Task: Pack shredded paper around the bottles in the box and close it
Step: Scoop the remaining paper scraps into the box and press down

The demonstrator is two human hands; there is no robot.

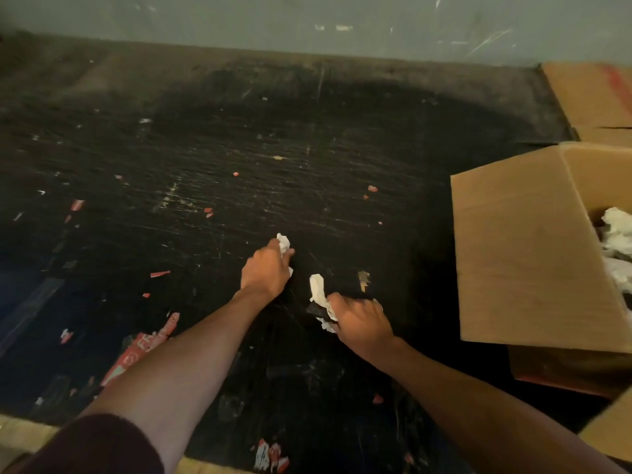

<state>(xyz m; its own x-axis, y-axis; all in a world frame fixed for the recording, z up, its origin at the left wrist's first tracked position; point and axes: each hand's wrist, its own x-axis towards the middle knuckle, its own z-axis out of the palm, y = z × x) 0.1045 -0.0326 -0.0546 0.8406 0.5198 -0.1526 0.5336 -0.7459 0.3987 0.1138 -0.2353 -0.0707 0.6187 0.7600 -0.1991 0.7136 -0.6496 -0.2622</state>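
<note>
My left hand (266,268) rests on the black table near its middle, fingers closed on a small scrap of white paper (284,242). Just to its right, my right hand (360,319) grips a crumpled strip of white paper (318,290). An open cardboard box (523,261) stands at the right edge of the view, its near flap tilted towards me. White crumpled paper (617,230) shows inside the box. The flap and the frame edge hide the bottles.
The scratched black tabletop (239,148) carries scattered red and white label scraps (136,350). A second brown carton (591,97) lies at the back right beside the grey wall. Another cardboard corner (612,429) pokes in at the lower right.
</note>
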